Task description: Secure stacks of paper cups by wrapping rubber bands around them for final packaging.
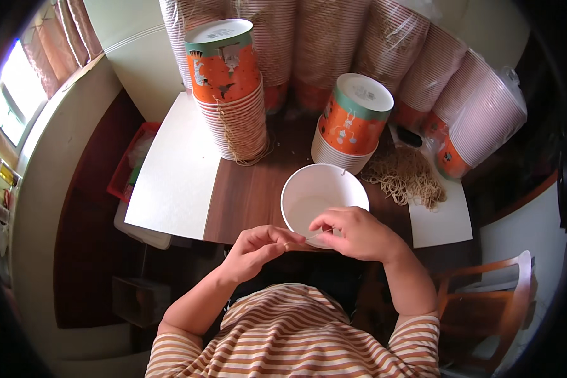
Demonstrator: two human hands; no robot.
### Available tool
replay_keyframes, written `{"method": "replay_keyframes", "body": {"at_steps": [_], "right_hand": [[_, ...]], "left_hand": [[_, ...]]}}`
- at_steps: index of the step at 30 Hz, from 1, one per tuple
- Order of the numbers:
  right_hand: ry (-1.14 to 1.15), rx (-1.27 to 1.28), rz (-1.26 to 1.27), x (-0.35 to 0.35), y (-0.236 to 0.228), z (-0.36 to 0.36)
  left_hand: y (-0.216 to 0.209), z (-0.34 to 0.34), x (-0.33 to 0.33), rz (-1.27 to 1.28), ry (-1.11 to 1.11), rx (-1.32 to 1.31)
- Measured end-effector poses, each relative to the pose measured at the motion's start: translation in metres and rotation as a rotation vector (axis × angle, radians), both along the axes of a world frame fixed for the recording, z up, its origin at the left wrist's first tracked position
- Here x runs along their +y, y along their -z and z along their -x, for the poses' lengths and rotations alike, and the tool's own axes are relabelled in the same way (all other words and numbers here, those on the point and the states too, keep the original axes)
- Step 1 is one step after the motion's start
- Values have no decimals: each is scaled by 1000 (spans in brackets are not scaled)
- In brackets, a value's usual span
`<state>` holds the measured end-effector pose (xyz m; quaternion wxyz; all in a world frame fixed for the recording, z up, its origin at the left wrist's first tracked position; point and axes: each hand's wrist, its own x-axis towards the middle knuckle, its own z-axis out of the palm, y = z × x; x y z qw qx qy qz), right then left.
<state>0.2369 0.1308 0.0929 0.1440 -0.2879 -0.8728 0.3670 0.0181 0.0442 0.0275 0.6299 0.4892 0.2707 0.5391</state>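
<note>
A white paper bucket stands mouth up at the table's front edge, with a short bit of cord at its far rim. My left hand is at the near left of the rim, its thumb and forefinger pinched on a thin tan cord. Over the near right rim bends my right hand, fingertips closed together beside the left ones. What those right fingertips hold is too small to make out. Just beyond the bucket, a shorter stack of upturned orange and green buckets stands on the table.
A taller upturned bucket stack, draped with tan cords, stands at the back left. Loose tan cords lie heaped at the right. Plastic-wrapped bucket stacks line the back. A red crate sits beyond the table's left edge, a wooden chair at lower right.
</note>
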Motion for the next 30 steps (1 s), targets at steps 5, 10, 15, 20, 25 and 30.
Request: {"method": "replay_keyframes", "body": {"at_steps": [5,10,15,20,25,30], "right_hand": [[-27,242,-74,-7,-9,6],[-122,291,3,-5,-8,18],[-92,284,204,3,-3,32],[249,285,-648,-2,-5,30],[111,281,-530,-22,-3,11],[107,262,-412,-33,18,14]], "left_hand": [[3,-8,4,209,-84,-116],[-3,-18,6,253,-112,-64],[0,-20,0,129,-166,238],[2,-13,-2,145,-159,149],[5,-5,-2,141,-146,111],[6,-3,1,134,-122,129]]}}
